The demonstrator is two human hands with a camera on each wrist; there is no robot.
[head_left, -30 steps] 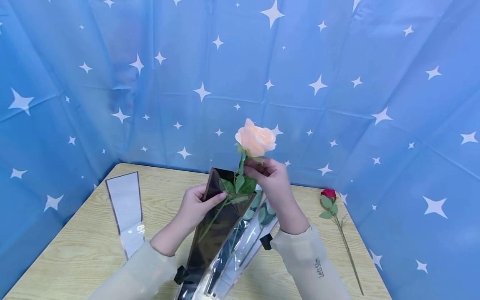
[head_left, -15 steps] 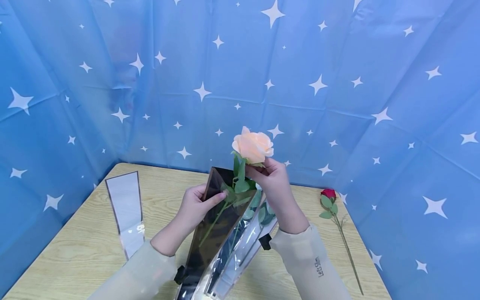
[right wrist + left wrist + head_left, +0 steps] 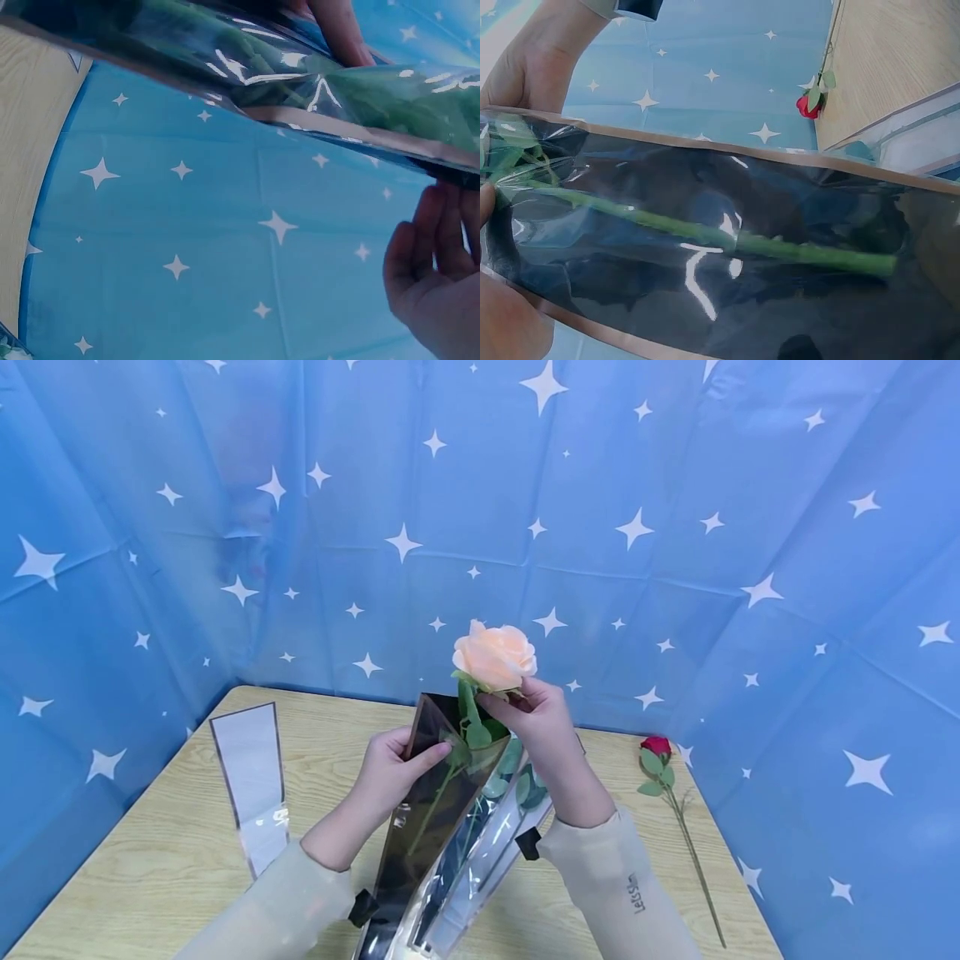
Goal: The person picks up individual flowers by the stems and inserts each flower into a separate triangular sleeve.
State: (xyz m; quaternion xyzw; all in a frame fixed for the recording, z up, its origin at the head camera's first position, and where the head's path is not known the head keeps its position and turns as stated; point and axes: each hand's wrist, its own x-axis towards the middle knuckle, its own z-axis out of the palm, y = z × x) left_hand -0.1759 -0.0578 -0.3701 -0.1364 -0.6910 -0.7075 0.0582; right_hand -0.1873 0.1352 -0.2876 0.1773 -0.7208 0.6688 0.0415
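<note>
Probably light and crushable, the peach rose (image 3: 495,658), its stem inside the dark sleeve (image 3: 397,860) pinched by the left hand (image 3: 390,768), bloom at one o'clock, is best held beneath the petals, as pinched by the right hand (image 3: 547,731)'s fingers.

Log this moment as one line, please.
left hand: grips black sleeve | right hand: pinches peach rose, stem inside sleeve | red rose: on table

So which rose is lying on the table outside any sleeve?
The red rose, bare at the right of the table; the right hand holds the peach rose, partly inside the dark sleeve.
</note>
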